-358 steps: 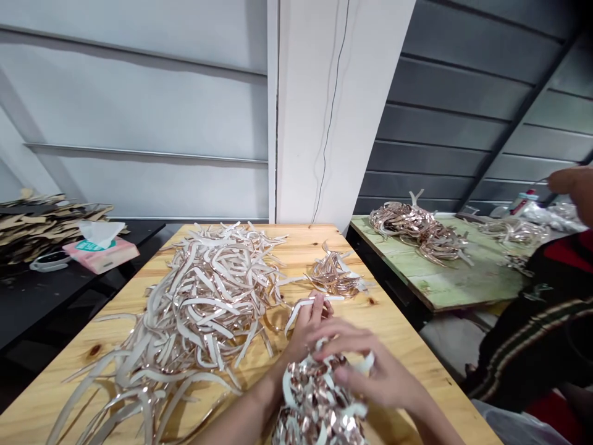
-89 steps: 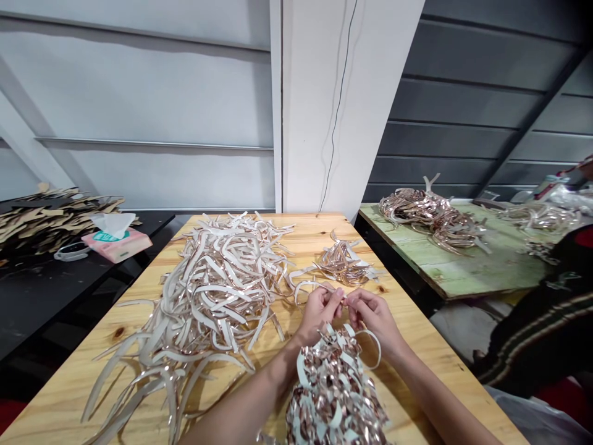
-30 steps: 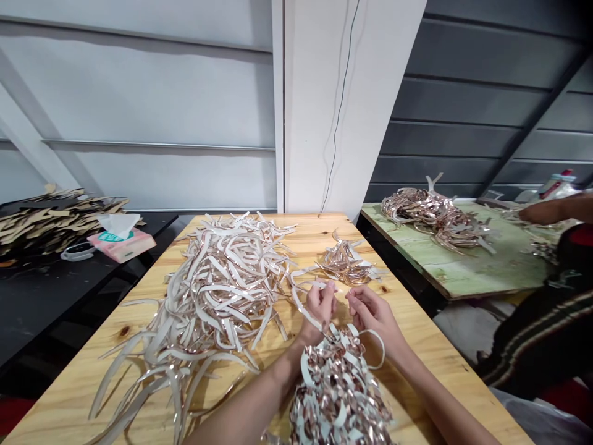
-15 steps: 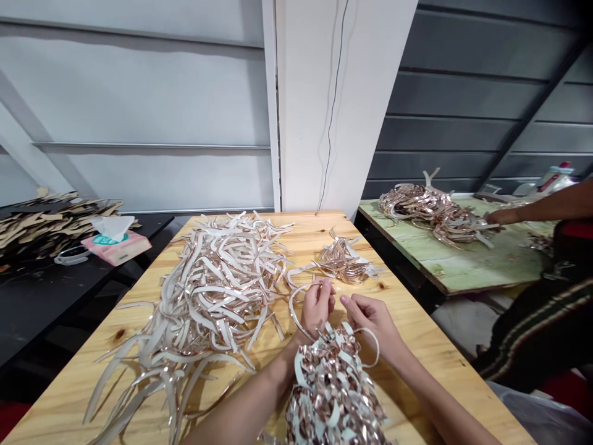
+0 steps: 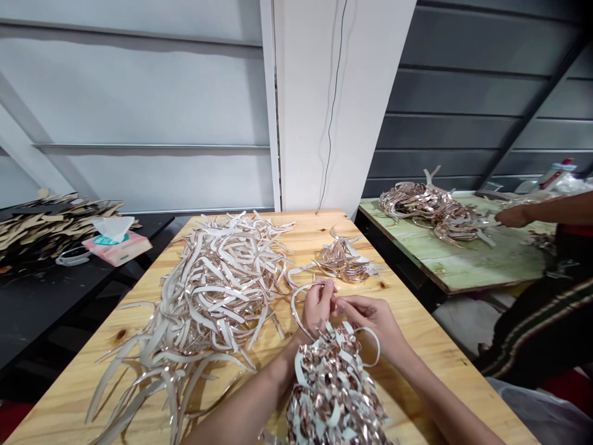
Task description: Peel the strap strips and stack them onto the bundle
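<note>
Close together, both hands [image 5: 319,307] [image 5: 376,318]

In the middle of the frame, the left hand [image 5: 317,308] and right hand [image 5: 373,316] come together, hiding what lies between them; the end of the pale strip [image 5: 293,304] is lost at the left hand. The shiny piece [image 5: 334,392] and the forearms [image 5: 252,395] run off the bottom edge. A co-worker [image 5: 532,324] is cut off at right, the tan pile [image 5: 55,225] at left. Lettering on the tissue box [image 5: 118,247] is too small to read.
</note>
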The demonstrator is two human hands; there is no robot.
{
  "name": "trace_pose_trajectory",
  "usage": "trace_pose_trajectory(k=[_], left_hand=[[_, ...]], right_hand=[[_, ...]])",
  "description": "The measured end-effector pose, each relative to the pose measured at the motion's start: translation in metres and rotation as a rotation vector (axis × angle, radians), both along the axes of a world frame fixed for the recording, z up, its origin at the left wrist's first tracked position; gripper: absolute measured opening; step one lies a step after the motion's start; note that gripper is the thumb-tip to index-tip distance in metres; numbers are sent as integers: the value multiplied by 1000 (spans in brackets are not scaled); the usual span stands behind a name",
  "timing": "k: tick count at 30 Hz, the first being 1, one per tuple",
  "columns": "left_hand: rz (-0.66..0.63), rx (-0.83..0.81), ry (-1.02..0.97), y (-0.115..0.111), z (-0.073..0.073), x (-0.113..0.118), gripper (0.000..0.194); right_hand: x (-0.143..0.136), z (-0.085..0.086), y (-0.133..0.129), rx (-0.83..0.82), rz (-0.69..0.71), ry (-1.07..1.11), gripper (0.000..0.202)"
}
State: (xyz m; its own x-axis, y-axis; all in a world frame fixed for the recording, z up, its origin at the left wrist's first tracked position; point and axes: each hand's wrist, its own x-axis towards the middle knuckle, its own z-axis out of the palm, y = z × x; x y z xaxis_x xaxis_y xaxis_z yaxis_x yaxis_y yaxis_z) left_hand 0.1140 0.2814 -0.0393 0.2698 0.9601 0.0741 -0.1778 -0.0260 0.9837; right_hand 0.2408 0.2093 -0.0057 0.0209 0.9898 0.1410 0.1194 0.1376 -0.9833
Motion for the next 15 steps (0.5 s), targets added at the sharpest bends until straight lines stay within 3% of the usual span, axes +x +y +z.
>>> trace_pose_trajectory(k=[4, 15], left_hand=[[-62, 12, -41, 0, -1, -1, 41], [-65, -18, -32, -3, 3, 1, 45]], right_hand=[[0, -6, 0, 6, 13, -73, 41], [3, -7, -1, 43, -75, -209, 52]])
